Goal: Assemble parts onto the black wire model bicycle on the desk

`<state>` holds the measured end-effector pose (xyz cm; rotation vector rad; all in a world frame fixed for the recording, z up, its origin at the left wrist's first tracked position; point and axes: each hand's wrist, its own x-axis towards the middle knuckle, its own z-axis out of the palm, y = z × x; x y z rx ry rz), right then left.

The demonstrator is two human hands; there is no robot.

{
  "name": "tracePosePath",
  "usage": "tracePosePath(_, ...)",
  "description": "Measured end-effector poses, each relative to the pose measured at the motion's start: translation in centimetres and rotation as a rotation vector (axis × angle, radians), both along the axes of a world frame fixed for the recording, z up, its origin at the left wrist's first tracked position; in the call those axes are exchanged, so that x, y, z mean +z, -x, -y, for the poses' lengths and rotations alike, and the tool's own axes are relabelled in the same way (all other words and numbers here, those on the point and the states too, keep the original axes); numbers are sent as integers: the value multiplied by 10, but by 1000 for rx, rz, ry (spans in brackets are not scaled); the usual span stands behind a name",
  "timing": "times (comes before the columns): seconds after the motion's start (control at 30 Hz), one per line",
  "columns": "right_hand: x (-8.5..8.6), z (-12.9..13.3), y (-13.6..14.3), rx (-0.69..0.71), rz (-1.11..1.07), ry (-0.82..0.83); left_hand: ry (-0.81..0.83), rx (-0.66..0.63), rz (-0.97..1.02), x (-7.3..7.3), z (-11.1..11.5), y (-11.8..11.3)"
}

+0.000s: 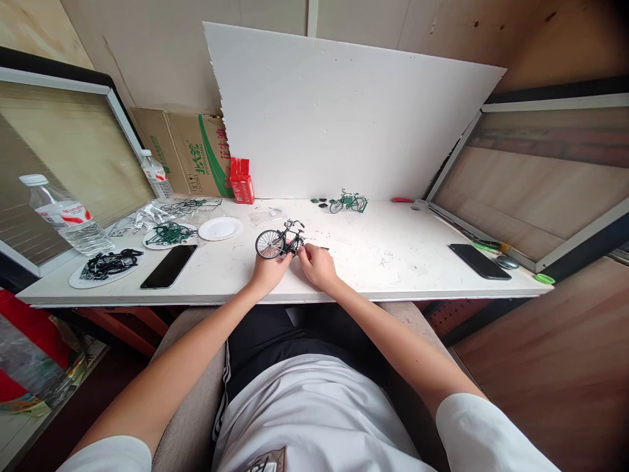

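A small black model bicycle is held above the table's front middle, its spoked wheel to the left and its handlebar up. My left hand is closed round the lower part of it. Against the bicycle's right side, my right hand is pinched, its fingertips close to the pedal area. Whatever those fingertips grip is hidden. A thin dark piece sticks out just behind the right hand; I cannot tell whether it is held. Farther back on the table stands a green model bicycle, with small dark green parts beside it.
Paper plates at left carry black parts and green parts; another white plate is beside them. Phones lie at left and right. Water bottles and a red box stand left. A white board leans behind.
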<state>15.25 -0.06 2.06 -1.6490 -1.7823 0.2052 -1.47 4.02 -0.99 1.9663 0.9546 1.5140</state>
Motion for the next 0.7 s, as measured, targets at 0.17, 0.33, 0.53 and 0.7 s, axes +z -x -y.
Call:
tracePosePath(0.17, 0, 0, 0, 22, -15, 0, -6, -6, 12, -1, -1, 0)
tracePosePath(0.33, -3, -2, -2, 48, -14, -2, 7, -14, 23, 1, 0, -1)
tracePosePath(0.53, -3, -3, -2, 45, -21, 0, 13, -6, 29, 0, 0, -1)
tracePosePath(0.7, -3, -4, -3, 39, -45, 8, 8, 3, 11, 0, 0, -1)
